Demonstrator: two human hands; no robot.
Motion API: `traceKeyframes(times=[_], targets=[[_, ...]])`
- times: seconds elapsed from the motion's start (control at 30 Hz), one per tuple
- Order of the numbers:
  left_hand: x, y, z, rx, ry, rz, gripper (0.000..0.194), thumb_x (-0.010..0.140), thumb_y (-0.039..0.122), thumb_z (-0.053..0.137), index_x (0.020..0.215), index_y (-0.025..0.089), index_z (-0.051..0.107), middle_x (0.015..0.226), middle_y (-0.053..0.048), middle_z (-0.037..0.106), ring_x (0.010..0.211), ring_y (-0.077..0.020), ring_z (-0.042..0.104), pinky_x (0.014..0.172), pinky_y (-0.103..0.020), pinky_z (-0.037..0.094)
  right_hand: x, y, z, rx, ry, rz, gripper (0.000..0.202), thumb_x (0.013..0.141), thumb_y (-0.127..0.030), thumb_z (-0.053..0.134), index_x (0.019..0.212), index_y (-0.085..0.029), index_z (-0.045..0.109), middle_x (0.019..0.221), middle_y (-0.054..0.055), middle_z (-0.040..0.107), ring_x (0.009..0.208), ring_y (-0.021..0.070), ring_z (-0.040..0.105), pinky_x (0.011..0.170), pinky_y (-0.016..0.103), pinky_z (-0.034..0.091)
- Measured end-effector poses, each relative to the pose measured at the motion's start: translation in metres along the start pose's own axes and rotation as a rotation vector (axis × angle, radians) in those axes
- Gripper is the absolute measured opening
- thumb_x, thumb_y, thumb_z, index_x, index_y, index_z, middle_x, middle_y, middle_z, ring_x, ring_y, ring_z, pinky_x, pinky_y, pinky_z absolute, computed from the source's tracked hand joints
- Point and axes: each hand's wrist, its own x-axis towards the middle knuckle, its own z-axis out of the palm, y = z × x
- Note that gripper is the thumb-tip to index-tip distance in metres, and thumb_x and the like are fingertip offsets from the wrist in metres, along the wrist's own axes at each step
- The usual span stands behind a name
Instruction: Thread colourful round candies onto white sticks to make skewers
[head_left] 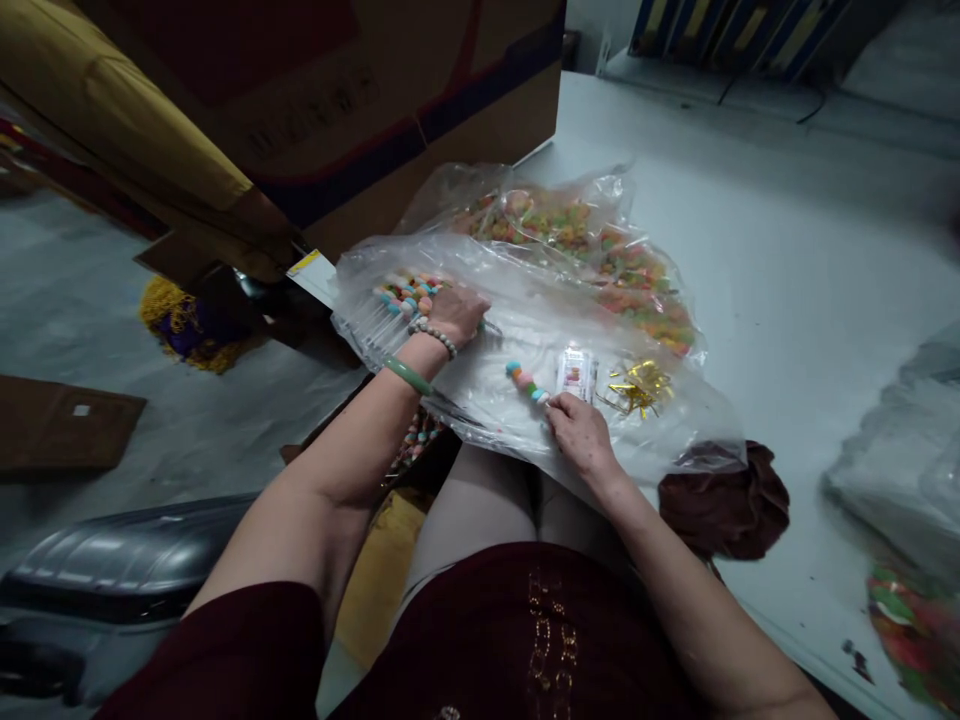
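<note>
My left hand (454, 315), with a beaded bracelet and a green bangle at the wrist, reaches over the right side of a pile of colourful beaded sticks (405, 296). Its fingertips are turned away, so what they hold is hidden. My right hand (579, 430) pinches the end of one stick with pink, green, blue and white pieces (527, 382), which points up and left over clear plastic sheeting (480, 390). Just beyond that hand lie a stack of small printed labels (575, 374) and a bunch of gold twist ties (641, 388).
Clear bags of colourful pieces (555, 225) lie behind the sheeting, before a large cardboard box (360, 110). A dark brown cloth (727, 500) sits at the right. Another bag (911, 620) is at the far right. A person's yellow sleeve (135, 120) shows at upper left.
</note>
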Motion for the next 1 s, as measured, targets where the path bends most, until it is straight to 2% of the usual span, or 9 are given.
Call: traceKeyframes(times=[0.1,0.17,0.27,0.3,0.37,0.43,0.53,0.73,1.0], targets=[[-0.005,0.0,-0.006,0.17,-0.062,0.043,0.014,0.07,0.007,0.059,0.074,0.016,0.069,0.092,-0.015,0.067,0.104,-0.0325,0.059,0.087,-0.039,0.038,-0.002,0.004,0.001,0.072,0.022,-0.014,0.021,0.08,-0.033,0.049,0.064,-0.023,0.058,0.059,-0.002,0.056,0.058,0.015,0.051,0.055,0.025,0.033],[-0.016,0.004,-0.008,0.073,0.028,0.027,0.016,0.071,0.009,0.06,0.082,0.017,0.069,0.094,-0.012,0.067,0.099,-0.0287,0.061,0.082,-0.035,0.041,-0.011,0.007,0.0,0.197,0.055,-0.041,0.021,0.083,-0.035,0.048,0.068,-0.023,0.058,0.056,-0.003,0.054,0.055,0.0143,0.049,0.055,0.025,0.035],[-0.048,0.016,-0.003,-0.411,0.182,-0.056,0.014,0.074,0.013,0.062,0.087,0.018,0.064,0.08,-0.006,0.066,0.075,-0.0175,0.062,0.065,-0.025,0.041,-0.033,0.008,-0.003,0.32,0.111,-0.115,0.02,0.086,-0.038,0.05,0.077,-0.023,0.06,0.056,-0.004,0.053,0.054,0.0137,0.049,0.055,0.024,0.037],[-0.062,0.022,0.002,-0.622,0.159,-0.101,0.013,0.074,0.016,0.063,0.087,0.018,0.062,0.073,-0.004,0.064,0.062,-0.0136,0.059,0.057,-0.023,0.039,-0.041,0.008,-0.004,0.327,0.12,-0.136,0.019,0.086,-0.038,0.052,0.079,-0.023,0.061,0.057,-0.004,0.053,0.054,0.0135,0.049,0.056,0.025,0.037],[-0.092,0.033,0.013,-0.965,0.028,-0.194,0.017,0.077,0.025,0.065,0.091,0.017,0.06,0.064,-0.001,0.063,0.045,-0.0091,0.051,0.046,-0.021,0.031,-0.052,0.008,-0.004,0.297,0.135,-0.165,0.018,0.086,-0.038,0.053,0.081,-0.023,0.062,0.06,-0.003,0.055,0.055,0.0134,0.049,0.057,0.025,0.038],[-0.118,0.041,0.025,-1.147,-0.027,-0.271,0.026,0.077,0.034,0.067,0.094,0.015,0.062,0.058,-0.001,0.063,0.041,-0.0083,0.049,0.043,-0.02,0.027,-0.059,0.01,-0.001,0.256,0.144,-0.178,0.018,0.087,-0.036,0.053,0.083,-0.023,0.064,0.063,-0.002,0.058,0.057,0.0136,0.05,0.058,0.025,0.039],[-0.142,0.047,0.039,-1.288,-0.03,-0.327,0.036,0.074,0.041,0.071,0.097,0.012,0.066,0.058,-0.004,0.066,0.046,-0.0107,0.057,0.043,-0.02,0.028,-0.06,0.016,0.004,0.245,0.145,-0.172,0.019,0.087,-0.036,0.052,0.086,-0.022,0.066,0.065,-0.002,0.059,0.058,0.0135,0.051,0.059,0.024,0.039],[-0.155,0.046,0.045,-1.575,-0.041,-0.361,0.042,0.067,0.045,0.079,0.09,0.012,0.068,0.076,-0.007,0.07,0.06,-0.016,0.065,0.057,-0.028,0.05,-0.066,0.026,0.008,0.173,0.181,-0.199,0.019,0.085,-0.036,0.053,0.086,-0.023,0.067,0.068,-0.001,0.064,0.061,0.015,0.056,0.062,0.025,0.042],[-0.168,0.046,0.053,-1.57,0.04,-0.339,0.042,0.065,0.044,0.081,0.091,0.013,0.071,0.069,-0.004,0.068,0.056,-0.0127,0.06,0.056,-0.026,0.045,-0.081,0.03,0.009,0.001,0.244,-0.383,0.023,0.09,-0.034,0.049,0.092,-0.022,0.069,0.085,0.005,0.072,0.073,0.0176,0.064,0.074,0.027,0.046]])
